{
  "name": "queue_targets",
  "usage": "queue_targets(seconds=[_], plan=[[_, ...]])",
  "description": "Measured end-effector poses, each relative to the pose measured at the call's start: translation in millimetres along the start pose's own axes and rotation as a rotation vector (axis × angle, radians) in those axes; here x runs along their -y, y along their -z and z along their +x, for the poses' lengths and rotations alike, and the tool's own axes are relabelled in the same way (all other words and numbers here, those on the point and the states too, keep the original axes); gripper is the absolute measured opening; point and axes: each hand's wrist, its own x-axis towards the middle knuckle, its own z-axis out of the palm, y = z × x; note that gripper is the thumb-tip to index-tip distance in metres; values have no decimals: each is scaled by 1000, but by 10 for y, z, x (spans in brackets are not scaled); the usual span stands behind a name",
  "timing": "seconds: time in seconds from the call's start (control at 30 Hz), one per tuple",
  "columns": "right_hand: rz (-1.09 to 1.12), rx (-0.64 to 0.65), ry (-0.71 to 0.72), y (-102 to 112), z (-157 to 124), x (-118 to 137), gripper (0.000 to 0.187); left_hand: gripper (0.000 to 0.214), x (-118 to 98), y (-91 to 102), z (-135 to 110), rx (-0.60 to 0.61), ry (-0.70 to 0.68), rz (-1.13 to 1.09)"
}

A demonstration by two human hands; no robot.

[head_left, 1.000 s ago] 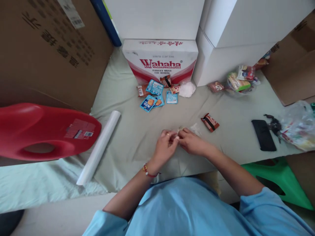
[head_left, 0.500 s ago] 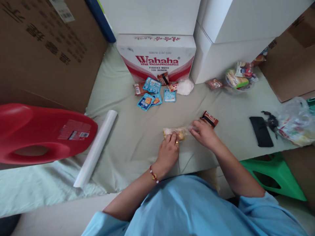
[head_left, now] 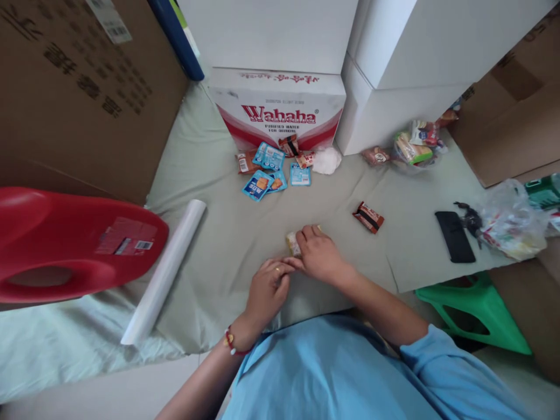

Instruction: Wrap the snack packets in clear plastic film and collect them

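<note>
Under my right hand [head_left: 321, 254] is a small pale-yellow snack wrapped in clear film [head_left: 293, 244]; the fingers curl over it and hide most of it. Beside its near end, my left hand [head_left: 268, 291] is closed, fingertips meeting the right thumb. Whatever those left fingers pinch, if anything, cannot be made out. To the right of both hands, a brown-red snack packet with a black band [head_left: 368, 217] lies by itself on the cloth.
Blue sachets [head_left: 258, 185] and other packets lie before the Wahaha carton [head_left: 280, 111]. A white roll [head_left: 164, 271] and red jug [head_left: 83, 245] are on the left. On the right are a black phone [head_left: 455, 236], plastic bag [head_left: 507, 219] and green stool [head_left: 476, 312].
My right hand has left the brown-red packet and moved left onto the wrapped snack. My left hand has slid off the snack's top, down and left, and its fingers have closed.
</note>
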Motion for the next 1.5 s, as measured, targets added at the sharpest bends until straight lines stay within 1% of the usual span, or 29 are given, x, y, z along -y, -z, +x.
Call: queue_targets(seconds=[0.07, 0.17, 0.23, 0.3, 0.37, 0.43, 0.47, 0.53, 0.6, 0.67, 0.73, 0.8, 0.87, 0.97, 1.03, 1.1, 1.13, 1.2, 1.27, 1.3, 1.37, 1.4, 1.43, 1.47, 1.5], plan=[[-6, -6, 20, -52, -54, -11, 50, 26, 60, 50, -63, -81, 88, -52], [33, -15, -5, -67, -96, -75, 30, 24, 115, 82, -70, -172, 217, -89], [138, -81, -45, -28, -132, -162, 30, 23, 105, 83, -21, -212, 302, -133], [352, -181, -85, 19, -186, -274, 29, 25, 56, 55, 62, -228, 381, -242], [658, -248, -102, 36, -248, -382, 31, 40, -17, -16, 172, -205, 456, -448], [953, -246, -107, 9, -309, -464, 40, 57, -90, -126, 300, -143, 528, -690], [1064, -229, -114, -15, -339, -494, 47, 62, -121, -188, 369, -105, 555, -784], [1209, -188, -134, -56, -401, -543, 61, 63, -167, -308, 512, -52, 572, -866], [1318, -140, -143, -56, -459, -598, 67, 58, -203, -405, 656, -33, 535, -840], [1405, -135, -162, -3, -488, -688, 63, 52, -241, -475, 794, -19, 464, -776], [1438, -171, -214, 91, -455, -844, 57, 47, -279, -526, 916, 0, 397, -722], [1450, -247, -296, 201, -337, -1091, 51, 46, -297, -564, 1008, -17, 352, -670], [1494, -384, -399, 307, -133, -1433, 50, 41, -275, -592, 1058, -55, 334, -595], [1551, -719, -590, 419, 286, -2010, 47, 24, -175, -629, 1048, -67, 329, -446], [1513, -864, -753, 439, 579, -2317, 44, 21, -96, -656, 1006, -58, 325, -355], [1445, -932, -876, 412, 820, -2487, 41, 22, -31, -679, 961, -57, 287, -279], [1365, -919, -920, 386, 904, -2520, 39, 23, -7, -686, 943, -51, 253, -253], [1153, -821, -970, 331, 977, -2510, 34, 24, 21, -688, 912, -34, 177, -231], [886, -699, -979, 314, 925, -2467, 35, 24, 24, -670, 886, -39, 125, -241], [735, -654, -958, 336, 861, -2460, 38, 23, 14, -654, 873, -57, 106, -249], [469, -624, -866, 470, 694, -2521, 41, 21, -29, -604, 858, -105, 61, -264], [340, -625, -814, 588, 606, -2603, 40, 19, -62, -571, 865, -122, 27, -271], [239, -648, -774, 741, 525, -2722, 36, 18, -102, -535, 891, -129, -14, -273], [181, -699, -756, 924, 457, -2876, 32, 16, -147, -499, 944, -125, -58, -269], [137, -780, -764, 1129, 406, -3058, 26, 15, -196, -470, 1029, -113, -102, -261]])
